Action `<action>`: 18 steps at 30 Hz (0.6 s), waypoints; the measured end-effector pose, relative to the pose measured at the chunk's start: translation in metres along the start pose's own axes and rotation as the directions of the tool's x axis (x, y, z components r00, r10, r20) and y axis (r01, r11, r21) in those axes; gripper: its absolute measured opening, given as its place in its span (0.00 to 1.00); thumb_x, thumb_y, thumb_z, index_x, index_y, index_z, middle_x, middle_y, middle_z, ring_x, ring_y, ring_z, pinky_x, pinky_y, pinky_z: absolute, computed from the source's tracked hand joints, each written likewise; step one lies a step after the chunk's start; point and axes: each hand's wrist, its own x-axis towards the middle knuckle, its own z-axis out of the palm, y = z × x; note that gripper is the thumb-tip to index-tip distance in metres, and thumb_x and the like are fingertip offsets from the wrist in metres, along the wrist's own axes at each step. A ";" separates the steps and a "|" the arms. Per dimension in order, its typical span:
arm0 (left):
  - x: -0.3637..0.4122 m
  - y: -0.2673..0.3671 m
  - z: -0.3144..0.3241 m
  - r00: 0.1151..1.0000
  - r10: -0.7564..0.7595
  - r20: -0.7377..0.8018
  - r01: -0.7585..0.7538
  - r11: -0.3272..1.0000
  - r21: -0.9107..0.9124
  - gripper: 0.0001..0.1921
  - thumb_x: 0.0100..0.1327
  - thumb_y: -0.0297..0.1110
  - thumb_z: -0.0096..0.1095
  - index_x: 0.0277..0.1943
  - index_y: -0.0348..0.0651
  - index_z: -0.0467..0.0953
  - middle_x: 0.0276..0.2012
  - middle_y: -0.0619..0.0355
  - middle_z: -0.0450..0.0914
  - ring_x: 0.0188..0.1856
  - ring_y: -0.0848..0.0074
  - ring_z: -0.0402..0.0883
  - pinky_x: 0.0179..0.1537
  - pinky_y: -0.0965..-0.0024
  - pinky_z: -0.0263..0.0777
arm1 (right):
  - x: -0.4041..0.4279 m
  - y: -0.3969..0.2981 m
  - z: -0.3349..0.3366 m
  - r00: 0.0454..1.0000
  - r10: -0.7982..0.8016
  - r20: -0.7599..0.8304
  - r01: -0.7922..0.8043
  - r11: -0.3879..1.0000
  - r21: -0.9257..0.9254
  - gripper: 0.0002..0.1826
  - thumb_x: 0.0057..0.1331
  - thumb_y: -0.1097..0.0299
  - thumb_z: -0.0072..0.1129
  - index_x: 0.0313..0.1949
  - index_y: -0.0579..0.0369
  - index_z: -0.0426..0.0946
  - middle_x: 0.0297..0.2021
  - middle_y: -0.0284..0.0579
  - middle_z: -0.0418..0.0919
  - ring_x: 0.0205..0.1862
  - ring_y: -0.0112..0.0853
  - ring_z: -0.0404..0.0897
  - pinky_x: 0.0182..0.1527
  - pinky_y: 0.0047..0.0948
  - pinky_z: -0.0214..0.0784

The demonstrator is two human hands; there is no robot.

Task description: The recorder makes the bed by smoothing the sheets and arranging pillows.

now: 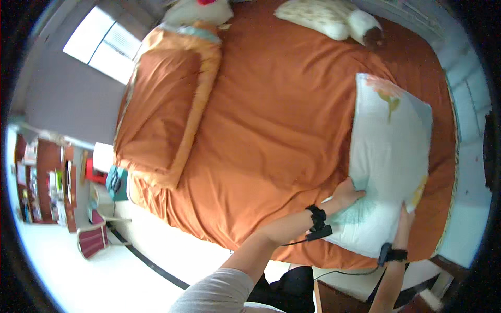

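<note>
A white pillow [391, 144] with printed flowers lies on the right side of a bed with an orange sheet [270, 117]. My left hand [346, 193] holds the pillow's left edge toward its near end, with the thumb over the top. At the opposite edge, near a yellow print, my right hand [407, 217] grips the cloth. Both hands' fingers are partly hidden by the pillow. Each wrist wears a black strap with a small device and a cable.
A folded orange quilt [164, 109] covers the bed's left side. Beyond lie a white pillow [195, 13] and a pale spotted soft item [317, 17] with a dark brown end. A pale wall [467, 156] borders the right. A maroon chair [93, 236] and shelves [49, 176] stand left.
</note>
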 end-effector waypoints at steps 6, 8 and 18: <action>-0.057 0.058 -0.166 0.925 0.317 -0.209 -0.337 0.939 -0.068 0.19 0.46 0.30 0.57 0.42 0.34 0.64 0.32 0.46 0.73 0.34 0.63 0.74 0.38 0.68 0.65 | -0.087 -0.084 0.045 0.994 -0.086 0.070 0.057 0.936 0.346 0.22 0.54 0.64 0.51 0.44 0.67 0.63 0.39 0.49 0.68 0.38 0.36 0.69 0.39 0.30 0.62; -0.087 0.073 -0.240 0.898 0.375 -0.228 -0.398 0.916 -0.060 0.17 0.48 0.28 0.55 0.42 0.34 0.65 0.31 0.49 0.74 0.33 0.71 0.73 0.37 0.70 0.66 | -0.141 -0.108 0.081 0.959 -0.107 0.264 -0.049 0.850 0.525 0.21 0.55 0.63 0.49 0.44 0.66 0.63 0.39 0.49 0.68 0.38 0.36 0.69 0.38 0.30 0.63; -0.278 0.010 -0.600 0.547 0.226 -0.806 0.283 0.856 0.433 0.26 0.53 0.30 0.47 0.54 0.32 0.52 0.49 0.45 0.61 0.50 0.65 0.61 0.51 0.68 0.53 | -0.340 -0.320 0.346 0.522 -0.504 0.689 -0.329 0.626 0.707 0.20 0.55 0.63 0.48 0.42 0.63 0.60 0.33 0.49 0.69 0.34 0.37 0.70 0.36 0.32 0.62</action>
